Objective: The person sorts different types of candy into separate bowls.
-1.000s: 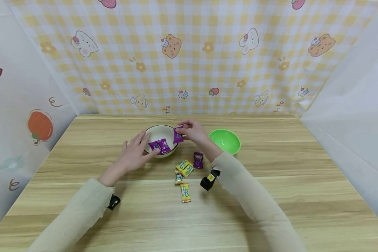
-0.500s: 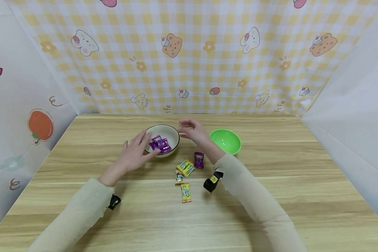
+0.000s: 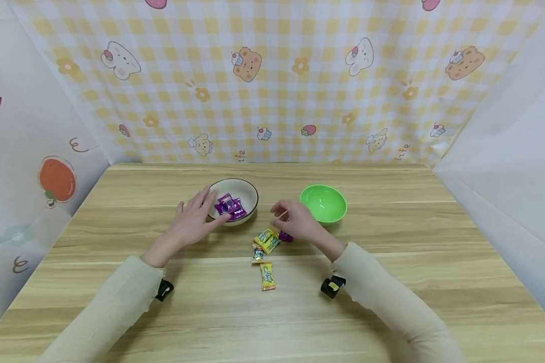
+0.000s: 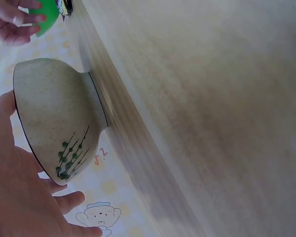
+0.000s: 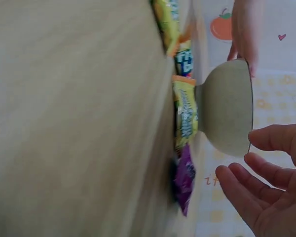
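My left hand (image 3: 193, 222) lies with spread fingers at the left rim of a cream bowl (image 3: 242, 187) with a dark edge. Several purple-wrapped candies (image 3: 228, 204) are inside that bowl. In the left wrist view, green sprigs decorate the speckled bowl's outside (image 4: 52, 94). My right hand (image 3: 297, 221) hovers over one purple candy (image 3: 285, 236) on the table, partly covering it in the head view. Its fingers are loosely bent, with nothing between them. The right wrist view shows thumb and fingertips apart, and the purple candy (image 5: 185, 180) lower down on the wood.
Yellow-wrapped candies (image 3: 267, 241) lie just left of the purple one, with a smaller orange-ended candy (image 3: 257, 254) and another yellow candy (image 3: 267, 276) nearer the front. Behind my right hand stands a green bowl (image 3: 323, 196). A checked cloth (image 3: 277, 101) hangs behind the wooden table (image 3: 390, 262).
The right hand released a purple candy into the cream bowl, then came back rightward and toward the front, over the purple candy on the table. The left hand has stayed at the rim.
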The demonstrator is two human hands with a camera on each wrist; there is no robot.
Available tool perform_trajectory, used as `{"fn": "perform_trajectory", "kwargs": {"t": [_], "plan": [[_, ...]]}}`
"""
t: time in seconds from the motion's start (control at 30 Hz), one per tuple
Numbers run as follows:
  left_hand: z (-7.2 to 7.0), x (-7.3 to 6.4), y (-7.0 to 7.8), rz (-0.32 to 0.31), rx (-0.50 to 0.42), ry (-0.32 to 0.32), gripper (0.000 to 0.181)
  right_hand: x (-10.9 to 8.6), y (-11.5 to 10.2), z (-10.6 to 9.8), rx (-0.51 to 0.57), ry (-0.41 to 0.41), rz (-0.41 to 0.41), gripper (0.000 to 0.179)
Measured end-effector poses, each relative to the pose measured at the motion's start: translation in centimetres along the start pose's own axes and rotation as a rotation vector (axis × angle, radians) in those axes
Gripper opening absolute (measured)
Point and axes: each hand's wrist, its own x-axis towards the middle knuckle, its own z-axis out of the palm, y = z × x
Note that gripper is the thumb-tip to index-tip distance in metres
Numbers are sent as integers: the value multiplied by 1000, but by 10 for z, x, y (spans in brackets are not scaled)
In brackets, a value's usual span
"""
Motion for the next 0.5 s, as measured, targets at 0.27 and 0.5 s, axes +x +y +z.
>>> {"fn": "perform_trajectory", "kwargs": {"t": [0.27,0.5], "plan": [[-1,-1,1,-6,4,-17,85,-14,14,4,-1,-49,-49,23],[-1,-1,0,-5,10,-20,84,-27,16,7,173,-98,-112,25]]}}
